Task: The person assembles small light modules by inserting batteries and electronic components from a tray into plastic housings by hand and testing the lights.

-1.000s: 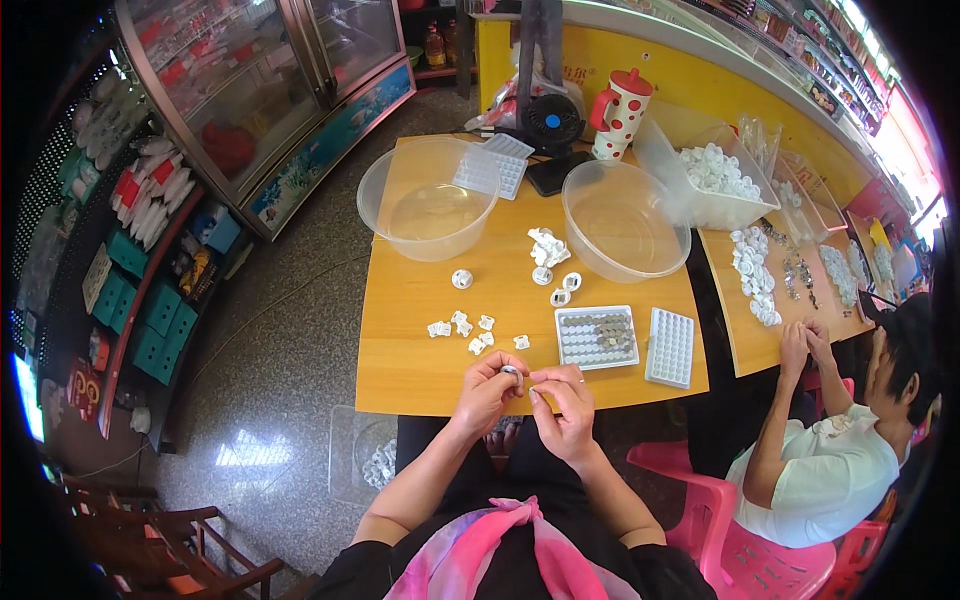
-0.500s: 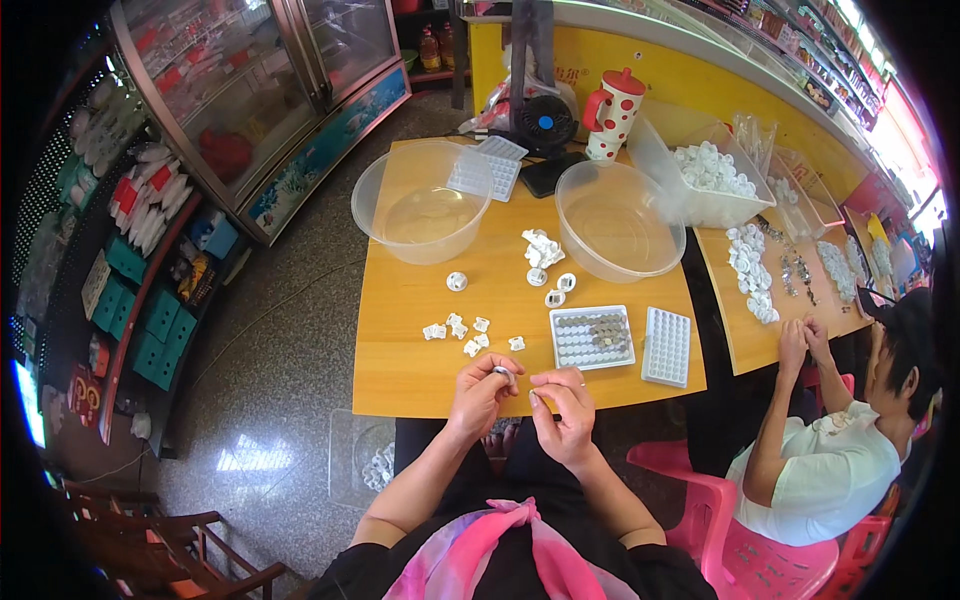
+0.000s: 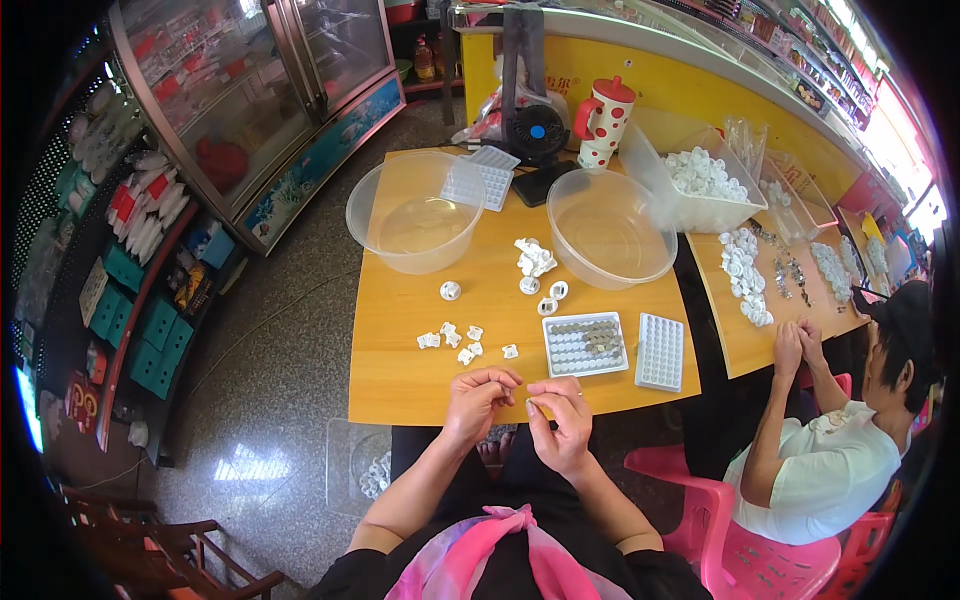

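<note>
My left hand (image 3: 480,403) is closed just over the table's near edge, its thumb and fingers pinched; what lies between them is mostly hidden. Close beside it, my right hand (image 3: 560,418) pinches with thumb and forefinger at something too small to name. Beyond them lie several small white plastic pieces (image 3: 470,353) and a single one (image 3: 510,352). To the right sits a white tray (image 3: 557,370) partly filled with small round grey discs. Next to it is a white tray with round pockets (image 3: 660,350). Round white parts (image 3: 548,306) lie farther back.
Two clear plastic bowls (image 3: 360,215) (image 3: 660,265) stand at the back, near a black fan (image 3: 537,130), a phone (image 3: 545,182) and a red-dotted tumbler (image 3: 605,125). A co-worker (image 3: 830,450) sits at right by a table (image 3: 745,350) with white parts. A pink chair (image 3: 700,490) stands beside me.
The view has shifted slightly, so the table sits a little lower and left. The round white part seen in my left fingers is now mostly hidden. Both hands stay close together.
</note>
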`<state>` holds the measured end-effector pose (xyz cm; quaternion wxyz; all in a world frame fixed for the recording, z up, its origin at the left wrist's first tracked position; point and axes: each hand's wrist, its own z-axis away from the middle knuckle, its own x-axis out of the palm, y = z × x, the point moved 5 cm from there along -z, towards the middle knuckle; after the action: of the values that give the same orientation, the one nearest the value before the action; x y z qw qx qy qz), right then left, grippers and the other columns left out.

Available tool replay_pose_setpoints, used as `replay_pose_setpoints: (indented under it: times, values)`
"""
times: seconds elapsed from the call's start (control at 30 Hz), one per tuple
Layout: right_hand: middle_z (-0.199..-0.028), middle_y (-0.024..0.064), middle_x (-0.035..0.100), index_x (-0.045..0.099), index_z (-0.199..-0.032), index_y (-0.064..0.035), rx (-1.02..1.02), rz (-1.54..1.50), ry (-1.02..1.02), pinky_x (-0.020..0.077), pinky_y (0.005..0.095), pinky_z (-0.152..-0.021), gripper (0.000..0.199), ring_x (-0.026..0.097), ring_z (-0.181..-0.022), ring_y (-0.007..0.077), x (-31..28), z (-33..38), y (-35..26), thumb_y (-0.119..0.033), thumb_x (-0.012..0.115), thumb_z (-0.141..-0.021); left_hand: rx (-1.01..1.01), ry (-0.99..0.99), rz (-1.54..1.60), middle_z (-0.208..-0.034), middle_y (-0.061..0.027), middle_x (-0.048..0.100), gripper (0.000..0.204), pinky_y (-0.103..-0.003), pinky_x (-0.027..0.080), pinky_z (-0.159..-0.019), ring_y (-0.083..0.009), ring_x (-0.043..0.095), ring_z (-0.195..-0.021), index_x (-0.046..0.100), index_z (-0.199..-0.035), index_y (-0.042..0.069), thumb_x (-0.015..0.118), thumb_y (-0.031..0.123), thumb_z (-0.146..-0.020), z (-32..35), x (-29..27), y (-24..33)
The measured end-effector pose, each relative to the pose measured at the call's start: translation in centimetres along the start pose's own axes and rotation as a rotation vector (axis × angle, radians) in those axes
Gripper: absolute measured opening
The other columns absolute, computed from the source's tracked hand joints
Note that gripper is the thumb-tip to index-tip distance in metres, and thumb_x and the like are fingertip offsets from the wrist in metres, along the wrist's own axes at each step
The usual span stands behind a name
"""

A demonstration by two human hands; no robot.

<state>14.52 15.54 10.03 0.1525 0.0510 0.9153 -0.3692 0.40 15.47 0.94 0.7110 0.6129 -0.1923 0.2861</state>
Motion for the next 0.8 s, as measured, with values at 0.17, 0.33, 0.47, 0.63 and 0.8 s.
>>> replay_pose_setpoints:
  times: [0.17,0.33,0.47,0.63,0.8]
  values:
    - [-0.088,0.0137,0.061,0.057,-0.08,0.0015,0.007,-0.017,0.003,0.0449,0.0342,-0.069,0.013,0.059,-0.078,0.0282,-0.2,0.0,0.3,0.008,0.063,-0.07,0.008,-0.013,-0.04,-0.09,-0.0098,0.064,0.02,-0.023,0.047,-0.071,-0.0132,0.06,-0.075,0.064,-0.096,-0.003,0.051,-0.005,-0.082,0.0,-0.4,-0.5]
    - [-0.089,0.0136,0.061,0.058,-0.081,0.0016,0.075,-0.026,0.049,0.0455,0.034,-0.07,0.013,0.058,-0.08,0.0284,-0.6,0.2,1.3,0.008,0.064,-0.072,-0.012,-0.18,-0.087,-0.114,-0.0097,0.056,0.038,-0.027,0.045,-0.089,-0.0164,0.059,-0.099,0.05,-0.127,-0.002,0.05,-0.003,-0.088,0.3,1.0,0.3]
    - [-0.089,0.0129,0.061,0.059,-0.08,0.0013,0.067,-0.002,0.017,0.0456,0.0344,-0.07,0.014,0.057,-0.079,0.0285,-0.2,-0.3,1.8,0.009,0.064,-0.07,-0.001,-0.213,-0.169,-0.121,-0.0103,0.052,0.039,-0.028,0.046,-0.088,-0.0167,0.06,-0.099,0.048,-0.129,-0.002,0.049,-0.003,-0.09,0.3,0.6,0.5]
    - [-0.089,0.0132,0.06,0.059,-0.08,0.0016,-0.003,0.049,-0.034,0.0447,0.0338,-0.069,0.013,0.057,-0.079,0.0279,0.4,-0.8,1.8,0.009,0.064,-0.07,-0.067,-0.218,-0.125,-0.111,-0.0108,0.06,0.039,-0.028,0.048,-0.085,-0.017,0.06,-0.097,0.049,-0.129,-0.003,0.055,0.003,-0.09,0.5,-0.2,-0.3]
    - [-0.088,0.0129,0.06,0.059,-0.079,0.0006,-0.003,0.043,-0.021,0.044,0.0352,-0.068,0.011,0.056,-0.076,0.029,0.5,-1.0,1.6,0.007,0.064,-0.071,-0.052,-0.254,-0.072,-0.106,-0.0104,0.062,0.04,-0.028,0.05,-0.08,-0.0176,0.061,-0.09,0.051,-0.127,-0.003,0.059,0.006,-0.089,0.9,0.1,0.4]
